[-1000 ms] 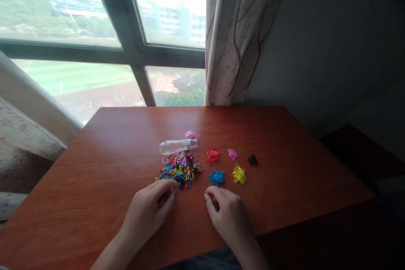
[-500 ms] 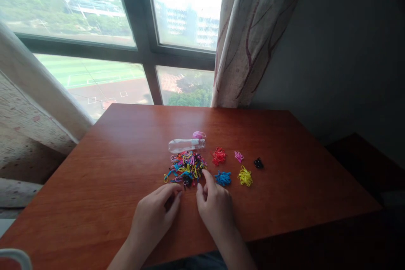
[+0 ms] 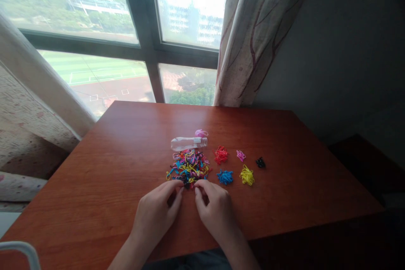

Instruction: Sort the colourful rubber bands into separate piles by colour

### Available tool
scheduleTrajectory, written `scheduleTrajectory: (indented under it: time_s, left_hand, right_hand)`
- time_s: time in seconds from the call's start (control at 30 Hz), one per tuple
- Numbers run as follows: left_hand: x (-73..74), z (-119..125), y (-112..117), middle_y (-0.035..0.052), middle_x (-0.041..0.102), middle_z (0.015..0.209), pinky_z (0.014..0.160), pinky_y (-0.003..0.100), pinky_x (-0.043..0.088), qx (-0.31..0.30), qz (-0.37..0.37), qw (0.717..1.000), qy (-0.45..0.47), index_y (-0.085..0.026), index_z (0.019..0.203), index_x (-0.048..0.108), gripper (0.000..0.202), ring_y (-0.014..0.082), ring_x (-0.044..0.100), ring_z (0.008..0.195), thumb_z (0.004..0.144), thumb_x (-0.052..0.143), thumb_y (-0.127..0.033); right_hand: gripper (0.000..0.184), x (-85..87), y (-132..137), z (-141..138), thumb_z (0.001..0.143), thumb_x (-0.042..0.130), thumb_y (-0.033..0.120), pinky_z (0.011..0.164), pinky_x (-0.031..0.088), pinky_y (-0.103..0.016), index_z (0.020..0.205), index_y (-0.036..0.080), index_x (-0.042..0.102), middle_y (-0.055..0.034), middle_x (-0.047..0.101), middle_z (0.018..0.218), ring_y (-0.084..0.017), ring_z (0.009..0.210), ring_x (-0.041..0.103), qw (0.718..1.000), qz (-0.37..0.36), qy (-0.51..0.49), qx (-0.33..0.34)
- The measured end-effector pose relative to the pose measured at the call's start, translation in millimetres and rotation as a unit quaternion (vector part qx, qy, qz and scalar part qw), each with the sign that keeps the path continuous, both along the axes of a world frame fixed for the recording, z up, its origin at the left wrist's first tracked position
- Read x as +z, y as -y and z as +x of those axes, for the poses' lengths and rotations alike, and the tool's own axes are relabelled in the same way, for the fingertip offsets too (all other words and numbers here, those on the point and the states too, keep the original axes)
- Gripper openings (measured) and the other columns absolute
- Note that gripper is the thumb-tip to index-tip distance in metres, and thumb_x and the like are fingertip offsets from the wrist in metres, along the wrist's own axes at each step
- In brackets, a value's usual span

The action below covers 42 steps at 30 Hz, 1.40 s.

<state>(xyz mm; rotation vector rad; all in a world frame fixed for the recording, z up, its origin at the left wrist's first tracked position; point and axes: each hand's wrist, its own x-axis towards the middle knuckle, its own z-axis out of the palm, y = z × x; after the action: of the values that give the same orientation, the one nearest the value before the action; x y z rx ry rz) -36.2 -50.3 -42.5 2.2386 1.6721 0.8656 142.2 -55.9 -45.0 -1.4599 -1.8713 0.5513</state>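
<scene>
A mixed heap of small coloured elastic hair bands [image 3: 191, 164] lies on the wooden table [image 3: 284, 202]. At the heap's front left edge is my left hand [image 3: 158, 206], its thumb and index fingertips pinched close together beside some black bands. My right hand [image 3: 213, 206] faces it at the front right edge, with thumb and index drawn together near a bit of red. Whatever sits between either pair of fingertips is too small to make out. Right of the heap lie sorted piles: red bands [image 3: 220, 155], blue bands [image 3: 225, 176], yellow bands [image 3: 247, 175], pink bands [image 3: 241, 155] and black bands [image 3: 260, 162].
Behind the heap a clear plastic bottle [image 3: 185, 144] lies on its side, its neck to the right. A pink object [image 3: 200, 133] with a loop rests behind the neck. A curved white bar [image 3: 23, 247] shows at lower left. The window [image 3: 148, 55] and curtains [image 3: 243, 42] border the table's back.
My right hand's index finger has drawn back from the heap's right side and curled toward the thumb at the front edge. My left hand stays pinched. The view has shifted slightly.
</scene>
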Motion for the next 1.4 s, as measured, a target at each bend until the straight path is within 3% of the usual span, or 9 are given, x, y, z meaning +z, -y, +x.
scheduleTrajectory:
  time_s: [0.23,0.37,0.47,0.63,1.0,1.23,1.4]
  left_hand:
    - [-0.2,0,2,-0.0008,0.077,0.089,0.065,0.024,0.054,-0.003,-0.008,1.000,0.005,-0.024,0.093,0.067,0.015,0.0169,0.073,0.077,0.089,0.052,-0.026]
    - [0.3,0,1,-0.0009,0.077,0.090,0.066,0.024,0.054,-0.010,-0.009,1.000,0.006,-0.024,0.094,0.066,0.015,0.0167,0.073,0.077,0.089,0.052,-0.025]
    - [1.2,1,1,-0.0001,0.077,0.091,0.066,0.024,0.054,-0.007,-0.002,1.000,0.003,-0.024,0.095,0.066,0.016,0.0168,0.073,0.078,0.090,0.051,-0.026]
    - [2.7,2,1,0.0005,0.077,0.093,0.065,0.024,0.054,-0.008,-0.006,1.000,-0.020,-0.024,0.098,0.066,0.017,0.0176,0.074,0.080,0.091,0.050,-0.026]
    - [6.2,2,3,0.0003,0.076,0.090,0.065,0.025,0.052,-0.012,-0.032,0.999,-0.023,-0.024,0.094,0.065,0.016,0.0180,0.072,0.077,0.091,0.050,-0.026]
    - [5.8,3,3,0.0000,0.076,0.089,0.065,0.025,0.052,-0.005,-0.030,1.000,-0.006,-0.024,0.094,0.066,0.015,0.0176,0.072,0.077,0.091,0.051,-0.026]
    - [8.4,3,4,0.0006,0.076,0.089,0.064,0.024,0.052,-0.018,-0.028,0.999,0.007,-0.024,0.093,0.065,0.015,0.0172,0.072,0.077,0.091,0.050,-0.026]
  right_hand:
    - [0.019,-0.9,4,5,0.092,0.046,0.021,0.064,0.042,-0.022,0.093,0.021,0.065,-0.0013,0.069,0.076,-0.016,0.068,0.065,0.996,-0.007,-0.031,-0.082]
    - [0.030,-3.5,4,3,0.091,0.047,0.022,0.061,0.043,-0.024,0.117,0.017,0.062,-0.0002,0.067,0.069,-0.017,0.062,0.065,0.994,-0.008,0.026,-0.109]
    - [0.038,-3.7,1,-1,0.090,0.048,0.020,0.062,0.044,-0.025,0.125,0.015,0.059,-0.0029,0.070,0.074,-0.019,0.066,0.067,0.989,-0.014,0.093,-0.116]
    - [0.034,0.2,-4,-6,0.088,0.049,0.014,0.063,0.044,-0.023,0.119,0.018,0.064,-0.0040,0.074,0.082,-0.019,0.072,0.070,0.989,-0.022,0.112,-0.099]
    - [0.027,4.2,0,-1,0.088,0.045,0.013,0.079,0.048,-0.022,0.097,0.022,0.069,-0.0026,0.073,0.089,-0.016,0.082,0.069,0.999,0.000,-0.033,0.028]
    - [0.025,0.1,4,6,0.090,0.045,0.017,0.071,0.049,-0.021,0.095,0.020,0.069,-0.0033,0.073,0.086,-0.016,0.077,0.069,0.997,-0.003,-0.065,-0.050]
    - [0.022,0.3,5,5,0.090,0.047,0.020,0.064,0.045,-0.022,0.095,0.021,0.068,-0.0028,0.072,0.079,-0.016,0.070,0.068,0.996,0.001,0.000,-0.094]
